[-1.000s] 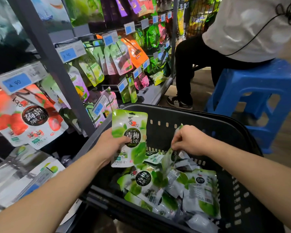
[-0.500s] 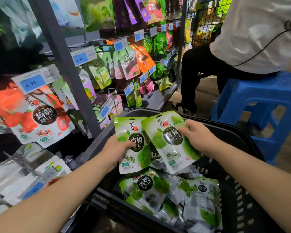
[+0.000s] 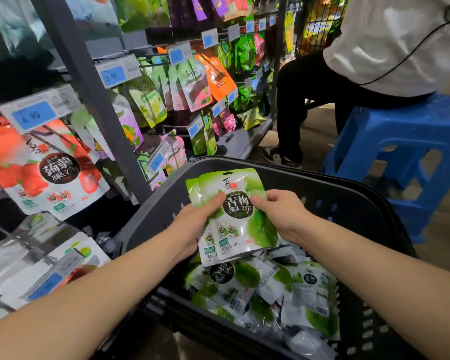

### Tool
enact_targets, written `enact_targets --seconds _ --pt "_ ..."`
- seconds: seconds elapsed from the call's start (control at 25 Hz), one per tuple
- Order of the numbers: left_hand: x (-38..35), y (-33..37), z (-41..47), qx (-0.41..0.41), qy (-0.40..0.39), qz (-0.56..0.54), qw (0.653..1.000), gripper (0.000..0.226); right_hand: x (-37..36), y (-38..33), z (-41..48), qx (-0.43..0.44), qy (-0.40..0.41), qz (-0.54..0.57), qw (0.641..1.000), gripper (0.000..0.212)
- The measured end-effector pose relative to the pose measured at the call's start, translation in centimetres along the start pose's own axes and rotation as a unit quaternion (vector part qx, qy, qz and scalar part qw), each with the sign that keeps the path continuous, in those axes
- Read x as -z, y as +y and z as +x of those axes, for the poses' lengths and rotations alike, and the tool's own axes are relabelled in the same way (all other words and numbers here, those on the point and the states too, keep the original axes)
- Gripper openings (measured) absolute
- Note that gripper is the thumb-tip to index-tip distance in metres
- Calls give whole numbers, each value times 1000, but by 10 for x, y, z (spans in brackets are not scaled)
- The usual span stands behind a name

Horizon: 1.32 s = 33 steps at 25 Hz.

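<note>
1. Holding two green pouches one over the other above the basket (image 3: 335, 193): the front pouch (image 3: 244, 229) covers nearly all of the back pouch (image 3: 192, 189), which shows only along its left edge and its bottom.
2. My left hand (image 3: 192, 224) grips the pair from the left. The thumb lies across the front pouch's face, just beside the round black label, and the fingers are curled behind, out of sight.
3. My right hand (image 3: 283, 216) pinches the front pouch at its right side. The thumb presses the face at the label's right, and the fingers are folded round the edge to the back.
4. Both pouches stand nearly upright with the print toward me and the tops leaning a little left.
5. Under them a pile (image 3: 257, 289) of the same green pouches lies in the basket's near right part. I cannot tell whether the held pair touches it.
6. The basket is dark with slotted walls and sits just beside the rack (image 3: 94, 100) on my left.
7. Many pouches hang on the rack. Nearest is a red pouch (image 3: 50, 172) under a blue price tag (image 3: 34, 115) reading 4.90.
8. Beyond the basket, to the right, a person (image 3: 387, 48) in a white top and black trousers sits on a blue stool (image 3: 400, 141).
</note>
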<state>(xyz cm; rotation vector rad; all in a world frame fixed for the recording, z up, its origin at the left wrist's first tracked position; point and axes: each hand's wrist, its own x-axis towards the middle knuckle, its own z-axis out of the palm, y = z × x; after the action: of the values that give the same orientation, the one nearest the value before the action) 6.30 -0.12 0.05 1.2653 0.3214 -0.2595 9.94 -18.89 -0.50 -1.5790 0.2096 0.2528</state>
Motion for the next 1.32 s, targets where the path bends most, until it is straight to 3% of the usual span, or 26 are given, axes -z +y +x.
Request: enact_targets --seconds 0.16,0.28,0.36,0.44,0.56,0.76,0.88,1.16,1.32 --pt "-5 -7 1 -29 50 43 997 32 -12 3 -2 20 -9 -34 999 18" --pt "4 -2 7 -84 116 102 984 23 -7 9 7 52 38 -83 994 25" --pt "14 5 10 -109 160 106 975 20 -4 28 13 35 41 -117 992 13" --pt "26 11 12 -124 203 118 964 17 -6 57 18 27 -7 -321 947 10" --pt "45 15 15 -124 245 131 953 18 -30 95 18 26 -168 -531 830 14" --pt "60 16 13 -123 241 133 953 19 -68 128 14 -5 -207 -615 761 61" --pt "62 15 12 -126 237 136 954 18 -71 142 9 -13 -188 -695 694 90" --pt "63 16 10 -119 231 142 955 25 -47 146 8 -79 -143 -690 705 102" --pt "59 17 5 -124 238 152 951 22 -27 133 1 -54 -169 -659 731 77"
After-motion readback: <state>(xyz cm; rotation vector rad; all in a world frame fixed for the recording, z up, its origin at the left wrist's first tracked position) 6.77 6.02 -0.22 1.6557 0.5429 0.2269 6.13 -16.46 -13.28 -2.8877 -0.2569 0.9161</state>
